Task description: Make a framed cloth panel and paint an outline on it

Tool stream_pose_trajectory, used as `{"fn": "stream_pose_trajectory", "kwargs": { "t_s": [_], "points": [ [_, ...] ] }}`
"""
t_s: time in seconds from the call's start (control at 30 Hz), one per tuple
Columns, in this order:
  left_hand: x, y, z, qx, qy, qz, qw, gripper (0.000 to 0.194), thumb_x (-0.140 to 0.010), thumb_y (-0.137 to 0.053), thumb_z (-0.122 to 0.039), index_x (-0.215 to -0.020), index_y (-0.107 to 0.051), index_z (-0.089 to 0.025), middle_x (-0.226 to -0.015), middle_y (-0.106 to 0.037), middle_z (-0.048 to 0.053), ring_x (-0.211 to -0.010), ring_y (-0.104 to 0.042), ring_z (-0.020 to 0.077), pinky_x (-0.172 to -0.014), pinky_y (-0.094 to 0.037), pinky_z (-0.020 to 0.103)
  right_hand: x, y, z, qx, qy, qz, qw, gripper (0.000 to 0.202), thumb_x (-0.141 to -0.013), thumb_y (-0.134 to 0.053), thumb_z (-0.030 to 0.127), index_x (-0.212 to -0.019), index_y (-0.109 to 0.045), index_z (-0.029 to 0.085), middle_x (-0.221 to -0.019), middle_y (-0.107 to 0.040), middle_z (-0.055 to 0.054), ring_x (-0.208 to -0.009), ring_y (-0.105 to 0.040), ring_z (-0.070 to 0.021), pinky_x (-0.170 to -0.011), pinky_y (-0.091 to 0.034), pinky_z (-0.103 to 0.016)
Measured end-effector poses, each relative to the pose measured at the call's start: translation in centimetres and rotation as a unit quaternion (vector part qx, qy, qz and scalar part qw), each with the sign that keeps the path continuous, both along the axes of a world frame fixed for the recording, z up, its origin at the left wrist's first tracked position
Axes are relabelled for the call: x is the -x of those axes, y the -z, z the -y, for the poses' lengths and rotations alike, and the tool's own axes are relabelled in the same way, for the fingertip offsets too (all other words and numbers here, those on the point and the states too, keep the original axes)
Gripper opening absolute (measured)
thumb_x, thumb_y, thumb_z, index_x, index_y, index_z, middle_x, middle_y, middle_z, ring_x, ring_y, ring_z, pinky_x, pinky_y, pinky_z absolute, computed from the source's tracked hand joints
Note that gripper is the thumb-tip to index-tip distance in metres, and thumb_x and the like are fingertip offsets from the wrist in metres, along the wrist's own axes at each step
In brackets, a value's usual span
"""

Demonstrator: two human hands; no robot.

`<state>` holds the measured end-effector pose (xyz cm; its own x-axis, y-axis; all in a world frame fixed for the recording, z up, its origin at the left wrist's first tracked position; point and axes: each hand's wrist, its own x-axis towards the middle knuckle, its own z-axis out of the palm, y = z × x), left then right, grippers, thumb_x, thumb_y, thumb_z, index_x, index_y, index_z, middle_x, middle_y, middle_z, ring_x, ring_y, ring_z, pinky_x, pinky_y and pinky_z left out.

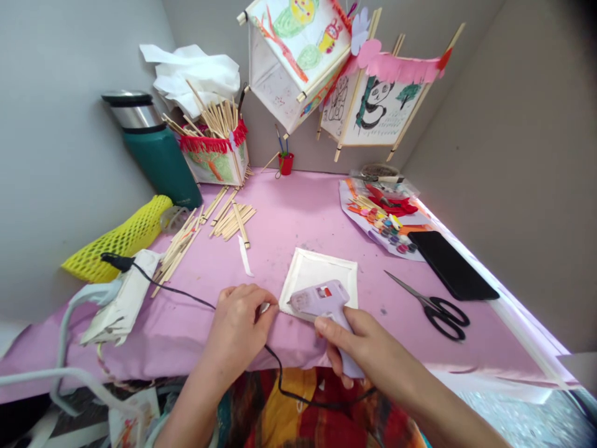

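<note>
A lavender glue gun (321, 298) is gripped by my right hand (347, 342), its nozzle pointing left over the lower left corner of a white square panel (321, 267). My left hand (245, 317) has its thumb and forefinger pressed together at that same corner; whether they pinch the panel's edge or something small is too fine to tell. The panel lies flat on the pink cloth, with raised strips along its edges. A black cord (280, 373) runs below the hands.
Scissors (433, 305) and a black phone (452, 264) lie at the right, beyond them paint pots (396, 239). At the left are wooden sticks (180, 249), a power strip (124, 302) and a green bottle (161, 158). Decorated paper lanterns (387, 106) hang at the back.
</note>
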<state>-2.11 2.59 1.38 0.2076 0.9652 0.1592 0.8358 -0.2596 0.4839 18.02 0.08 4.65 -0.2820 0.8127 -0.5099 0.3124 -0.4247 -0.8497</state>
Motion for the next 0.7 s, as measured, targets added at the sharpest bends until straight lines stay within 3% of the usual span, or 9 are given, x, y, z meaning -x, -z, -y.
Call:
{"fn": "stream_pose_trajectory", "kwargs": {
  "t_s": [0.3,0.5,0.7],
  "points": [
    [-0.1,-0.1,0.0,0.017,-0.008,-0.006,1.0,0.012,-0.083,-0.053,-0.024,-0.08,-0.065,-0.023,-0.08,-0.066,-0.001,-0.083,-0.057,0.0188,-0.084,-0.033,0.037,-0.8,-0.6,-1.9,0.062,-0.026,0.006,0.998,0.03,-0.086,-0.05,0.046,-0.077,-0.047,0.018,-0.051,-0.054,0.004,-0.036,-0.046,-0.007,-0.035,-0.027,-0.017],
    [-0.9,-1.0,-0.3,0.038,-0.038,-0.051,0.997,0.014,-0.079,-0.05,-0.022,-0.076,-0.064,-0.022,-0.075,-0.065,0.0,-0.075,-0.057,0.0181,-0.077,-0.034,0.035,-0.4,-0.7,-1.5,-0.046,-0.046,0.112,0.992,0.031,-0.085,-0.052,0.044,-0.072,-0.053,0.016,-0.051,-0.058,0.0,-0.045,-0.052,-0.0112,-0.046,-0.038,-0.021],
    [-1.3,-1.9,-1.0,0.084,-0.036,-0.072,0.993,0.011,-0.075,-0.049,-0.02,-0.075,-0.06,-0.021,-0.072,-0.065,0.0,-0.069,-0.057,0.0164,-0.067,-0.034,0.029,-0.3,0.4,-0.6,-0.072,-0.027,0.071,0.995,0.031,-0.086,-0.051,0.045,-0.075,-0.055,0.016,-0.056,-0.06,-0.001,-0.049,-0.054,-0.0116,-0.049,-0.041,-0.022]
  ]
}}
